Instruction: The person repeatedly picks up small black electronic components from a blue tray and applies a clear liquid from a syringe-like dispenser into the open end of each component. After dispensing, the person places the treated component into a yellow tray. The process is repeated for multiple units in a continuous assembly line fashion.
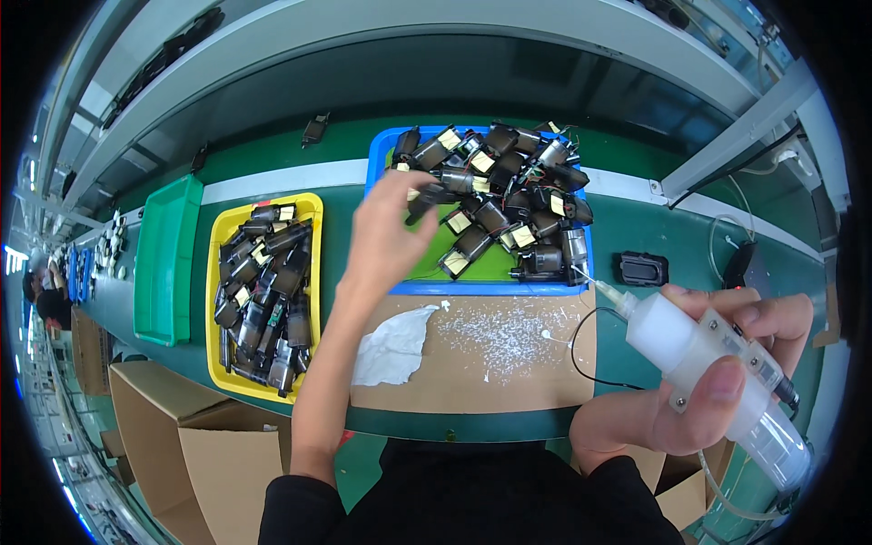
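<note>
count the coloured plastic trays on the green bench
3: an empty green tray at far left, a yellow tray of small motors beside it, and a blue tray of motors ahead, where the left hand reaches.

Single head cam, looks down close at green bench point(636, 227).

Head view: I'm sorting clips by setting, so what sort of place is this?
Probably a factory assembly line: a green conveyor bench, a blue tray and a yellow tray of small motor parts, and a glue dispenser in the right hand.
</note>
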`<state>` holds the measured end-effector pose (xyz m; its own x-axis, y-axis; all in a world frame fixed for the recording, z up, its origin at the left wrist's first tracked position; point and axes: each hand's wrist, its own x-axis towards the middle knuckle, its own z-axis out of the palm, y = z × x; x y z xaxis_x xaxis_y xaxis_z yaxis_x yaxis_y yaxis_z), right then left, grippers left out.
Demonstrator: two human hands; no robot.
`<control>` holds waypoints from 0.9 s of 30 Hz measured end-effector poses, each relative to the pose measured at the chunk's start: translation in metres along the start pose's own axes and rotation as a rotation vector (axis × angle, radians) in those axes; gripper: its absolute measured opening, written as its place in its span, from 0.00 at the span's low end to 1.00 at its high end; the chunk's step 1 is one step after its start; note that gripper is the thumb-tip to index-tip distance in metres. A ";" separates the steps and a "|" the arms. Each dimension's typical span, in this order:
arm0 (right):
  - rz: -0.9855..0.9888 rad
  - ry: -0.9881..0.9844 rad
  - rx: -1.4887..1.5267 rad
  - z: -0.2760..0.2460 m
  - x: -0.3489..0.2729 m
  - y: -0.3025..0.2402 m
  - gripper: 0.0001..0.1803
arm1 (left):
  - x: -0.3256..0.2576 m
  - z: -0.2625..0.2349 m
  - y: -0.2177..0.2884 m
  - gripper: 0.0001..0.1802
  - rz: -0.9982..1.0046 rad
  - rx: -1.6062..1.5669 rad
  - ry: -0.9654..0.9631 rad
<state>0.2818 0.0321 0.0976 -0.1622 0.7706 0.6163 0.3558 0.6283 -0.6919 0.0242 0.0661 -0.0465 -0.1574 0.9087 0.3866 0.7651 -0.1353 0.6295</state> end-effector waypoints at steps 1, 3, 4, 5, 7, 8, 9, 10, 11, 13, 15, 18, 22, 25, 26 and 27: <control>0.016 -0.014 0.000 0.000 0.000 -0.001 0.21 | 0.000 -0.008 -0.001 0.15 -0.116 -0.291 0.061; 0.033 -0.018 -0.010 -0.002 0.000 0.001 0.21 | 0.005 -0.026 0.004 0.16 -0.329 -0.834 0.078; 0.025 -0.015 -0.012 0.000 0.002 0.001 0.21 | 0.009 -0.030 0.003 0.18 -0.390 -1.208 0.101; 0.014 -0.005 -0.012 0.001 0.002 0.002 0.21 | 0.010 -0.032 0.007 0.18 -0.413 -1.342 0.073; -0.010 0.027 -0.013 0.004 0.001 0.006 0.21 | 0.015 -0.030 0.017 0.19 -0.462 -1.508 0.016; -0.010 0.020 -0.020 0.004 0.001 0.006 0.21 | 0.017 -0.025 0.024 0.20 -0.489 -1.542 -0.012; -0.010 0.014 -0.024 0.005 0.002 0.006 0.21 | 0.019 -0.020 0.029 0.22 -0.517 -1.575 -0.041; 0.005 -0.020 -0.039 0.003 0.003 0.003 0.21 | 0.020 -0.016 0.031 0.22 -0.510 -1.624 -0.085; 0.028 -0.039 -0.035 0.003 0.004 0.000 0.22 | 0.020 -0.013 0.033 0.23 -0.502 -1.673 -0.130; 0.084 -0.061 -0.011 0.004 0.007 -0.005 0.22 | 0.022 -0.006 0.048 0.28 -0.496 -1.720 -0.172; 0.144 -0.053 0.031 0.009 0.008 -0.009 0.23 | 0.018 0.000 0.051 0.31 -0.352 -1.776 -0.283; 0.210 -0.013 0.086 0.018 0.007 -0.010 0.24 | 0.012 -0.001 0.060 0.33 -0.259 -1.752 -0.428; 0.224 0.040 0.102 0.033 0.005 -0.013 0.24 | 0.010 -0.005 0.062 0.36 -0.097 -1.681 -0.578; 0.242 0.041 0.115 0.044 0.002 -0.013 0.25 | 0.008 -0.012 0.066 0.43 -0.090 -1.600 -0.619; 0.240 0.017 0.125 0.045 0.002 -0.012 0.25 | 0.006 -0.013 0.066 0.43 -0.090 -1.567 -0.600; 0.238 -0.007 0.135 0.045 0.002 -0.011 0.26 | 0.003 -0.013 0.065 0.43 -0.091 -1.534 -0.580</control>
<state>0.2361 0.0316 0.0899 -0.0950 0.8987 0.4281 0.2590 0.4376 -0.8611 0.0652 0.0550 0.0050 0.3465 0.9050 0.2468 -0.5855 0.0031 0.8106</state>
